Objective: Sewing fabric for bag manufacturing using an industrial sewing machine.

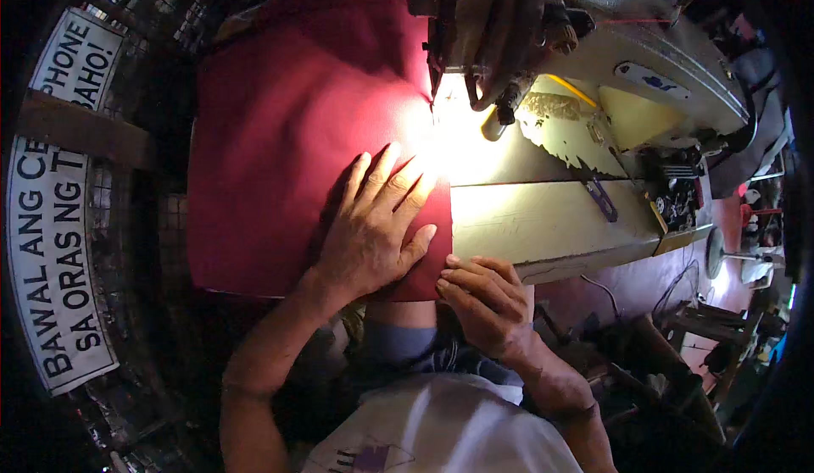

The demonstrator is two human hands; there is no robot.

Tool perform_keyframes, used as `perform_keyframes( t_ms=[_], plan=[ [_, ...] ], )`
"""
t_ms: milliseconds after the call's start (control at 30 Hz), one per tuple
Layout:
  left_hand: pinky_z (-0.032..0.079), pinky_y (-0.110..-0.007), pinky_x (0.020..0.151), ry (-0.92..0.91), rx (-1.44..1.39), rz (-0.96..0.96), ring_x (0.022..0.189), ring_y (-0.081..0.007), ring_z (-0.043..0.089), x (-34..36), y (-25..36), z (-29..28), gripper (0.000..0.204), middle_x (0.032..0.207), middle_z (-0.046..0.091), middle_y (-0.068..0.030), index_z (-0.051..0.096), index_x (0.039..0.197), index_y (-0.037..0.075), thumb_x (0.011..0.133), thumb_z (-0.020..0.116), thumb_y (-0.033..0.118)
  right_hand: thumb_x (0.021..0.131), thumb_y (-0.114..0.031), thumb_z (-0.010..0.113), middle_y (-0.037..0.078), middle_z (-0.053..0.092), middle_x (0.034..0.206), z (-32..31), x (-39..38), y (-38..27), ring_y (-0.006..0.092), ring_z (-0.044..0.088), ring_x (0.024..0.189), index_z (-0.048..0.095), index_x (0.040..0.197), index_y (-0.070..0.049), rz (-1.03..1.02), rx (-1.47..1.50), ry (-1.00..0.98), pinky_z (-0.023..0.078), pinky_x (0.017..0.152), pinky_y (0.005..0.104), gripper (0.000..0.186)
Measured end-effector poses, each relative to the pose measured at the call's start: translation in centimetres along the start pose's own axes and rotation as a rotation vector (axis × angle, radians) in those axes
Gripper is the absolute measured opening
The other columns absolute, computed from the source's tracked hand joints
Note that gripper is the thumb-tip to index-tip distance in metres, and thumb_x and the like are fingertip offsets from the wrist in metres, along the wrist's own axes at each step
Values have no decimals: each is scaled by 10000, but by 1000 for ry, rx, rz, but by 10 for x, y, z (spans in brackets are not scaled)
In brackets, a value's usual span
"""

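Sheet [254, 185] under left fingers [379, 175], edge at right fingers [481, 286]

Sheet [254, 159] seems passable leftward; machine [649, 53] overhangs right.

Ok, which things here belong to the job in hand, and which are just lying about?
In the job:
red sheet, left hand on it, right hand at its edge
sewing machine

Seemingly lying about:
untouched purple tool
white signs
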State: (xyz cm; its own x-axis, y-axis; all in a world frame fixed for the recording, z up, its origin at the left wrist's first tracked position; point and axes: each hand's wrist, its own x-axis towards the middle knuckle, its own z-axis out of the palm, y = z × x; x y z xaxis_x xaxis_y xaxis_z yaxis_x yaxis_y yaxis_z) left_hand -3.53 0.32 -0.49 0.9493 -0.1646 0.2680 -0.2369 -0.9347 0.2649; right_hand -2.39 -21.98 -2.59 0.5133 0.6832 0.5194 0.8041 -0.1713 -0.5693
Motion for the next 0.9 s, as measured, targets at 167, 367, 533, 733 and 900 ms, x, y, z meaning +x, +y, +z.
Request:
perform_keyframes(
  t_ms=[167,367,533,733,900],
  plan=[
    [259,-550,1174,32,17,-6,1399,-372,370,18,-16,3,542,1407,510,-165,574,1304,1,872,658,319,754,13,671,152,663,1136,0,19,19,319,654,1119,671,1093,17,-24,25,-9,508,971,467,339],
    [256,-561,1169,36,46,38,1398,-369,364,42,-35,5,538,1427,492,-153,554,1323,2,893,634,316,717,13,656,177,637,1162,0,39,34,353,624,1141,647,1116,36,9,43,-73,490,995,473,400],
    [244,-573,1176,-65,42,75,1381,-353,385,24,-22,-6,471,1385,518,-148,607,1254,2,892,657,298,710,1,656,166,635,1168,0,42,34,350,619,1142,647,1102,21,19,9,-82,485,997,466,393],
    [264,-572,1170,-5,-53,65,1373,-346,404,11,-16,-3,469,1400,513,-147,616,1244,0,873,682,279,717,-8,650,166,637,1184,-7,48,33,348,622,1140,638,1129,21,31,-2,-150,485,994,456,413],
    [238,-552,1180,35,-94,58,1373,-331,398,31,-29,-3,443,1392,514,-138,610,1247,19,872,669,247,747,-3,655,157,662,1172,-7,67,46,342,645,1087,652,1120,-3,28,-15,-117,519,925,434,374]
  ],
)
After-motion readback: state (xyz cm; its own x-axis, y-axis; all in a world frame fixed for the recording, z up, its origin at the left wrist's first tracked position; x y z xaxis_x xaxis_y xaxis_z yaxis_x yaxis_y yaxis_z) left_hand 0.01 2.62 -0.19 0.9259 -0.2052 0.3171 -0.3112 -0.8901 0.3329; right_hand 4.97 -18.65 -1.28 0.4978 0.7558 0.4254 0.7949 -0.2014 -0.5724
